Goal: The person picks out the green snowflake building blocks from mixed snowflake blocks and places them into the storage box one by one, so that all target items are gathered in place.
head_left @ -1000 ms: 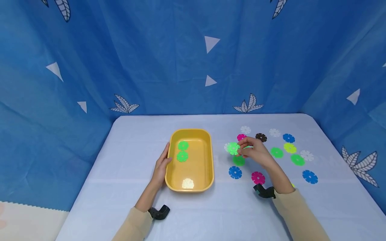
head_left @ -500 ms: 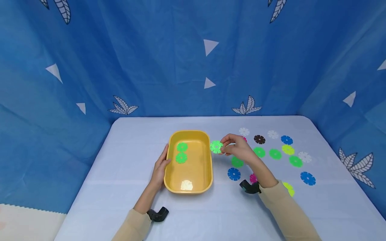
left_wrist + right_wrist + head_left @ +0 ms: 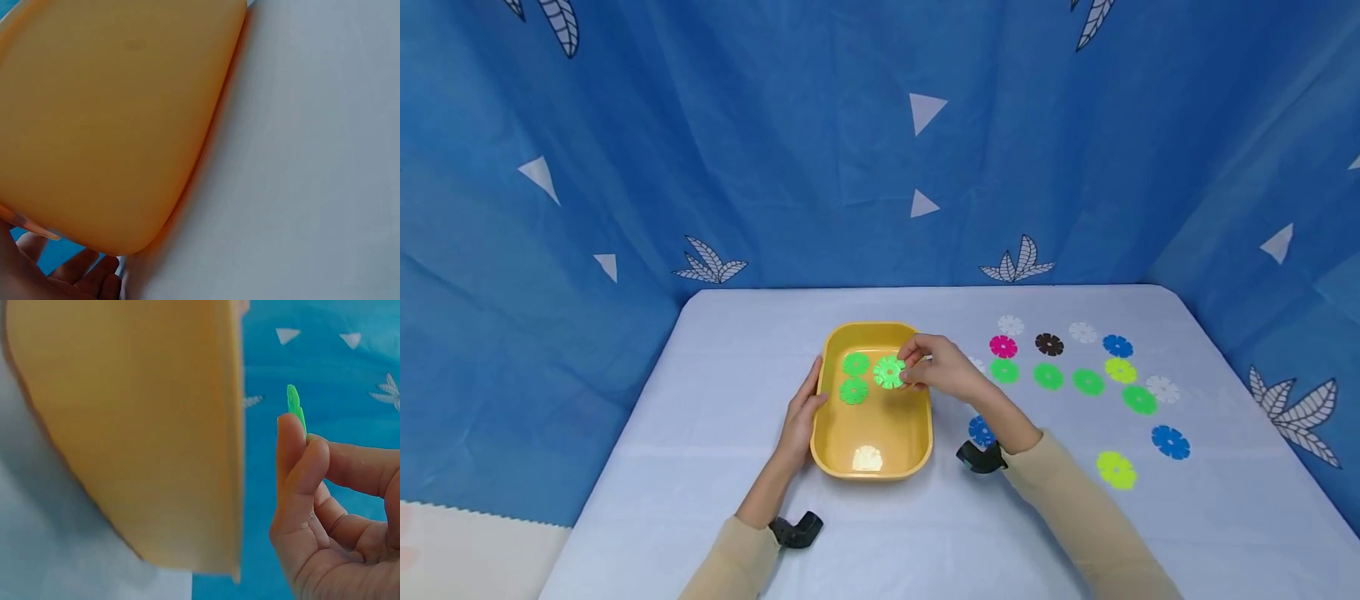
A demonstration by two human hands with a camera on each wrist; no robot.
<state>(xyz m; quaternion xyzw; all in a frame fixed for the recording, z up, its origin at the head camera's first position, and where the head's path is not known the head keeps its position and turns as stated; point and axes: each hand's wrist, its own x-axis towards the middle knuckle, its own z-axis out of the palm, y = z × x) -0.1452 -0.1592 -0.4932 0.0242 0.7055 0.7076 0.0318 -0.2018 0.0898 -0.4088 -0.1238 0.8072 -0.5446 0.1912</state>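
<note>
A yellow tray (image 3: 871,433) sits on the table in the head view. My left hand (image 3: 797,417) holds its left side, thumb over the rim and fingers along the outer wall; in the left wrist view the fingers (image 3: 94,272) show beside the tray's corner. My right hand (image 3: 943,367) is over the tray's right rim and pinches a bright green notched plastic disc (image 3: 888,372) between thumb and fingertips. In the right wrist view that disc (image 3: 295,406) appears edge-on, above the rim. Two green discs (image 3: 853,391) lie inside the tray, left of the held one.
Right of the tray, several loose notched discs lie on the white tabletop (image 3: 715,358): green ones (image 3: 1048,377), blue ones (image 3: 1171,442), yellow ones (image 3: 1116,470), white ones, a pink one (image 3: 1003,347) and a dark brown one (image 3: 1049,344). A blue curtain (image 3: 850,167) hangs behind the table.
My right hand has carried the pinched green disc leftward from among the loose discs to over the tray. My left hand and the tray have stayed in place.
</note>
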